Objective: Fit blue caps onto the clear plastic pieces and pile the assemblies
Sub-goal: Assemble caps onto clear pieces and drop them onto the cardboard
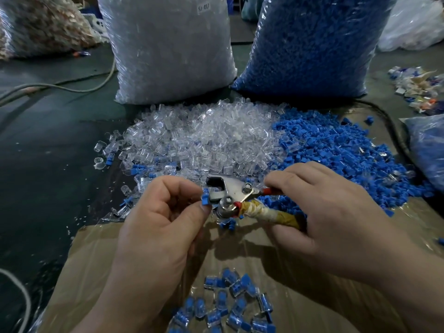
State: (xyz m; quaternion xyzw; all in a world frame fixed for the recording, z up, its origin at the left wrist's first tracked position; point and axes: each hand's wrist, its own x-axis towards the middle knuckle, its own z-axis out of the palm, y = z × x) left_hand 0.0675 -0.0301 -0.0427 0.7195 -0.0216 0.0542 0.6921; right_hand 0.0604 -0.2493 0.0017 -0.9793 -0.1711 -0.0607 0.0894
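Over the cardboard sheet (pixel 96 260), my left hand (pixel 158 212) pinches a blue cap (pixel 205 199) at the pliers (pixel 228 191) my right hand (pixel 324 203) grips
Light, stiff, likely slippery: best held by its sides

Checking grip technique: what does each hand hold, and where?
The left hand pinches a blue cap, top and bottom; right hand grips the pliers by the taped handle.

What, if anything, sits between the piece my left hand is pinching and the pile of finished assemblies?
Nothing visible blocks it. The left hand pinches the blue piece at the pliers; only cardboard lies between it and the assemblies pile.
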